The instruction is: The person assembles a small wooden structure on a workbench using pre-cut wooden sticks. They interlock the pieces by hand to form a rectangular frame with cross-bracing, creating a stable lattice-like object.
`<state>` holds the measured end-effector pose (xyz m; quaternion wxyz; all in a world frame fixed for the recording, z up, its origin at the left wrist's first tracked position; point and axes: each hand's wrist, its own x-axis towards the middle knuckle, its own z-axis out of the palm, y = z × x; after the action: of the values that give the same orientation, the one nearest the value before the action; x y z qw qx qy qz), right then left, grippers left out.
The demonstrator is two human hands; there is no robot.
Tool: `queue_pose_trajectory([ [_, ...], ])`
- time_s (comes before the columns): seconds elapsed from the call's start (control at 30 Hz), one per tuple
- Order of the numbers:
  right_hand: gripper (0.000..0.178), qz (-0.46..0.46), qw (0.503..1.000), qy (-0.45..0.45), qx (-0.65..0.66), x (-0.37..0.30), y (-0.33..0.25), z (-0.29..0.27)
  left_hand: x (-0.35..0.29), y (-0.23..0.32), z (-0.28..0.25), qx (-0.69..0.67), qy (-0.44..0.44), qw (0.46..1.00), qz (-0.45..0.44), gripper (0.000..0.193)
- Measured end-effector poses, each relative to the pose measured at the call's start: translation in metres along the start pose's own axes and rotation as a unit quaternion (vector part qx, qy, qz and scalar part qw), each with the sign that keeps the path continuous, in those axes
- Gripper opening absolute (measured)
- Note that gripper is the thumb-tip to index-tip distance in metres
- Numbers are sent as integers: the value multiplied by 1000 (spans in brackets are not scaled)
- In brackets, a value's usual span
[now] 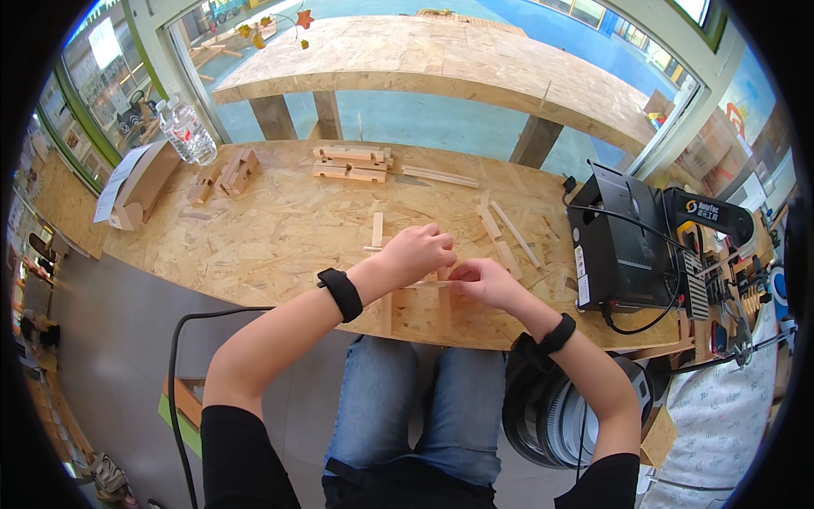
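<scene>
At the table's near edge, my left hand [417, 253] is closed, its fingers curled down over small wooden pieces; what they grip is hidden. Beside it, my right hand [487, 285] pinches the end of a thin pale wooden strip [424, 284] that lies crosswise. Two wooden bars, a left one [387, 316] and a right one [444, 316], run from under this strip toward the table edge. Just beyond my left wrist lies a short wooden strip [377, 229]. Right of my hands are a jointed-looking wooden piece [498, 239] and a slim stick [517, 236].
Notched wooden blocks [352, 163] are stacked at the back, near thin sticks [441, 176]. More blocks [236, 171], a cardboard box [140, 191] and plastic bottles [188, 136] stand back left. A black machine [619, 246] with cables occupies the right. A round bin-like object [560, 416] sits below.
</scene>
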<state>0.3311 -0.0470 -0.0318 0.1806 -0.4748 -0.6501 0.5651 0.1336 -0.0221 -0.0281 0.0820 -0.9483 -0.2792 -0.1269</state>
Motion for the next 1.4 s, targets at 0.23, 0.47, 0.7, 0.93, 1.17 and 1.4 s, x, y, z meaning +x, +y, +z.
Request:
queue_pose_trajectory([
  [0.23,33,94,995,-10,20,-1,-19,4,-6,-4,6,-111,48,993,-14,16],
  [0.47,36,135,990,-10,34,-3,-22,4,0,-29,9,-326,-94,885,-318,31],
  [0.7,36,140,989,-9,40,-3,-23,5,16,-30,3,-284,-220,892,-273,33],
  [0.93,36,145,988,-4,56,-2,-24,4,20,-40,0,-432,-257,817,-281,38],
  [1.17,35,125,990,-5,58,-1,-21,4,24,-34,-13,-548,-221,726,-352,33],
  [1.4,36,113,992,-31,38,-1,-23,3,18,-39,7,-548,-191,745,-330,28],
])
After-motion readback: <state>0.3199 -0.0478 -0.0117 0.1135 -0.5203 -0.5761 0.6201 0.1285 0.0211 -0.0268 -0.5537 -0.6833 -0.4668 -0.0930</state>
